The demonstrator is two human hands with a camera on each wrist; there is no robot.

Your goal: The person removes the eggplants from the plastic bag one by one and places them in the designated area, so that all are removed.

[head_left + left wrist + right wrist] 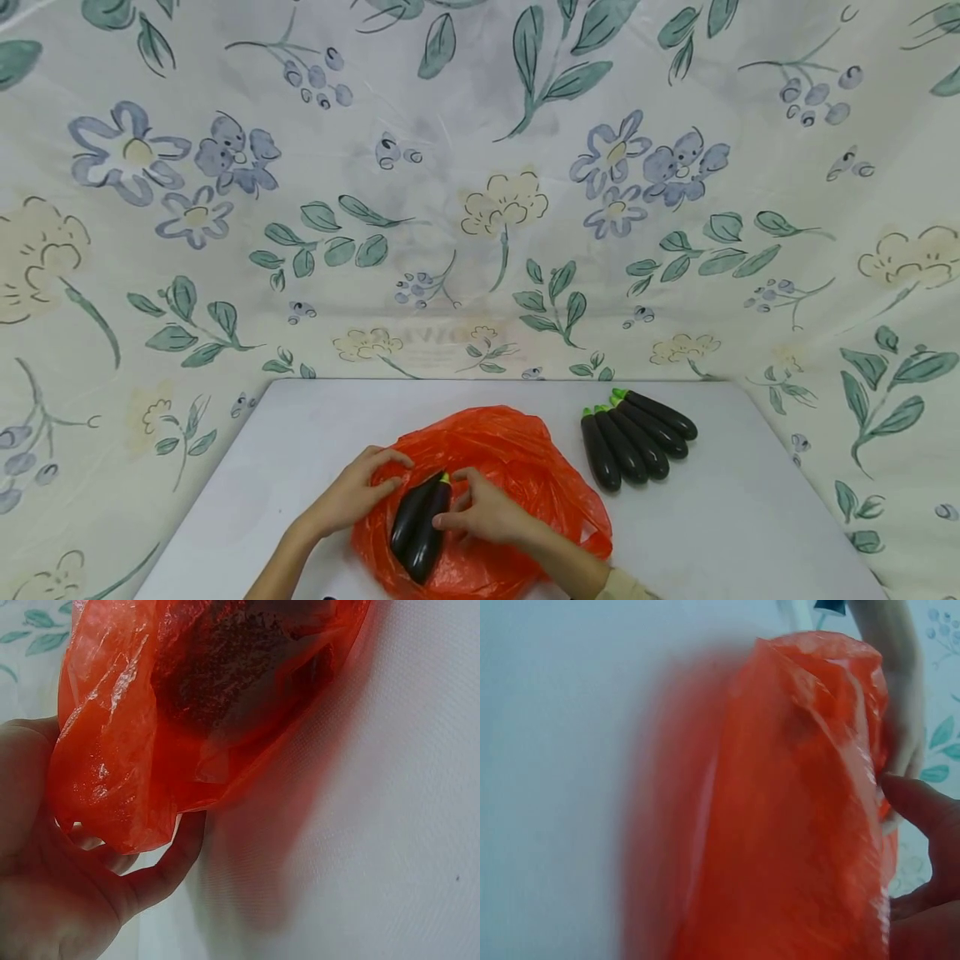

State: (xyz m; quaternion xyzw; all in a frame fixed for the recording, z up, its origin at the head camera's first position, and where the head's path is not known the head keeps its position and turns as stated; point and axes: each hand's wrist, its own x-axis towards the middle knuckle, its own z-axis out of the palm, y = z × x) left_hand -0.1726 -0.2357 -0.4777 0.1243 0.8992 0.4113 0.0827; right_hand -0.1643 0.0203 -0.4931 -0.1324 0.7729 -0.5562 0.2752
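Observation:
A red plastic bag lies on the white table with its mouth open. Two dark, glossy eggplants show side by side in the opening, their stem ends pointing away. My left hand grips the bag's rim on the left; in the left wrist view its fingers curl behind the red film. Bent around the stem end of the right-hand eggplant is my right hand, thumb against its side. From the right wrist, the bag hides most of the fingers and the eggplants.
Several more eggplants lie fanned out on the table right of the bag, green stems toward the back. The white table ends at a flower-patterned cloth hanging behind and at the sides.

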